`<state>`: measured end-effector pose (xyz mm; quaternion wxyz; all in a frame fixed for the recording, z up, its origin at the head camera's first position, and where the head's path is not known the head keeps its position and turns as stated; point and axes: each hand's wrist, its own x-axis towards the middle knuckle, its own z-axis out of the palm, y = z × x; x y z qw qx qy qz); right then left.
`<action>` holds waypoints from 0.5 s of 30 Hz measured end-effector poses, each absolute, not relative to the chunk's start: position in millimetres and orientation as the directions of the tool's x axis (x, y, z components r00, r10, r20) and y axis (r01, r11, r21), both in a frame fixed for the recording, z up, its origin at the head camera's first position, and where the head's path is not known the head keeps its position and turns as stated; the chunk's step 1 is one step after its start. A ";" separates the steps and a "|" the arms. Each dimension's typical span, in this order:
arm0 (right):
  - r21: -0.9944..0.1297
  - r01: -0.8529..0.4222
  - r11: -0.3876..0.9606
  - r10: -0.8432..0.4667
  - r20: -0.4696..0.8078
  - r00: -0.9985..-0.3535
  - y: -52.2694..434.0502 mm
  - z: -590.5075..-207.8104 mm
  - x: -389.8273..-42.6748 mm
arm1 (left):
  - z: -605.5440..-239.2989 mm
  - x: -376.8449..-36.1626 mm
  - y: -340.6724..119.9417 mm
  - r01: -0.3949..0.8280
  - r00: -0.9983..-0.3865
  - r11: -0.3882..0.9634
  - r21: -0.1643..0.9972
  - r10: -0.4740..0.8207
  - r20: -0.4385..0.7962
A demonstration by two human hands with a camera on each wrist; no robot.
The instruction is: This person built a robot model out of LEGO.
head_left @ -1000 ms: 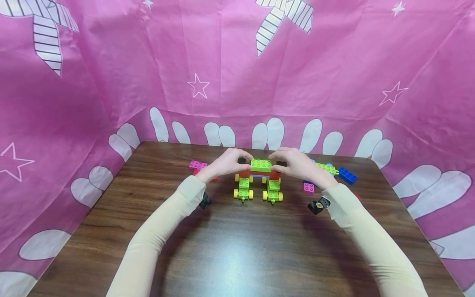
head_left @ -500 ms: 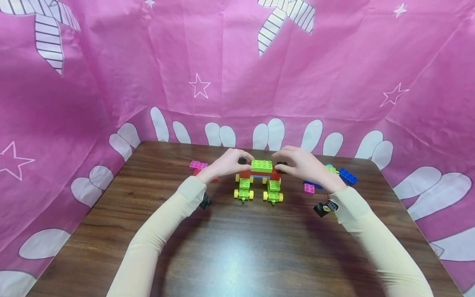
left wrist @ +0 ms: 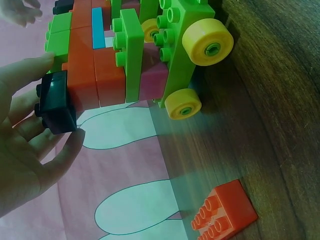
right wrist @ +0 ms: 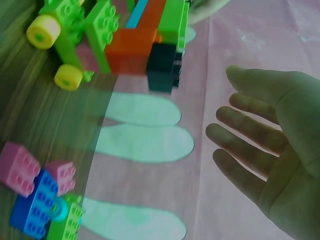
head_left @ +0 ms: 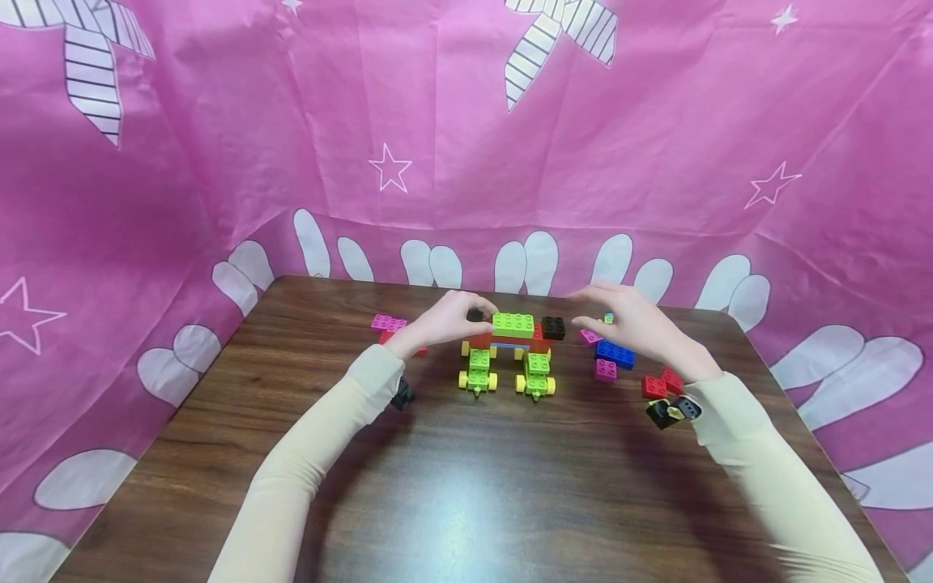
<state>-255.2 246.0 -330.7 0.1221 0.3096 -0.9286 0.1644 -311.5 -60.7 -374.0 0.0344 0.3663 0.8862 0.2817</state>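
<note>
A toy brick build stands on the table's far half on two lime wheeled bases (head_left: 477,380) with yellow wheels. Red bricks (left wrist: 82,65) bridge across the top, and a lime brick (head_left: 513,325) lies over the middle. My left hand (head_left: 446,317) holds the build's left end, thumb and fingers around a black brick (left wrist: 56,102) there. At the opposite end a second black brick (head_left: 553,327) sticks out sideways. My right hand (head_left: 632,320) is off to the right of it, touching nothing, its fingers extended and apart in the right wrist view.
Right of the build lie a blue brick (head_left: 615,354), pink bricks (head_left: 606,369) and red bricks (head_left: 659,385). A magenta brick (head_left: 389,322) and a red brick (left wrist: 232,207) lie to the left. A pink patterned cloth (head_left: 466,162) hangs behind the table.
My right hand has let go of the build's right end and moved away to the right, uncovering the black brick there. My left hand has kept its place.
</note>
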 end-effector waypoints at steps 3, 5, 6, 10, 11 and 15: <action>-0.219 -0.601 0.769 -0.523 0.327 -0.787 257.9 -334.1 -255.5 | -374.0 -311.7 -60.6 0.631 -0.729 0.572 0.523 0.669 0.147; -0.216 -0.588 0.779 -0.512 0.320 -0.797 265.6 -337.1 -255.8 | -374.3 -312.0 -60.6 0.631 -0.729 0.574 0.522 0.668 0.147; -0.217 -0.584 0.783 -0.511 0.313 -0.801 269.6 -338.7 -256.2 | -374.3 -312.1 -60.6 0.630 -0.730 0.574 0.522 0.668 0.146; -0.247 -0.541 0.804 -0.476 0.279 -0.834 282.4 -343.8 -255.2 | -374.8 -312.6 -60.7 0.629 -0.731 0.578 0.520 0.667 0.144; -0.256 -0.530 0.809 -0.467 0.268 -0.843 285.2 -344.9 -254.8 | -374.9 -312.8 -60.7 0.629 -0.731 0.578 0.520 0.667 0.144; -0.281 -0.478 0.832 -0.425 0.231 -0.875 296.2 -350.1 -253.2 | -375.6 -312.9 -60.6 0.631 -0.731 0.578 0.518 0.667 0.146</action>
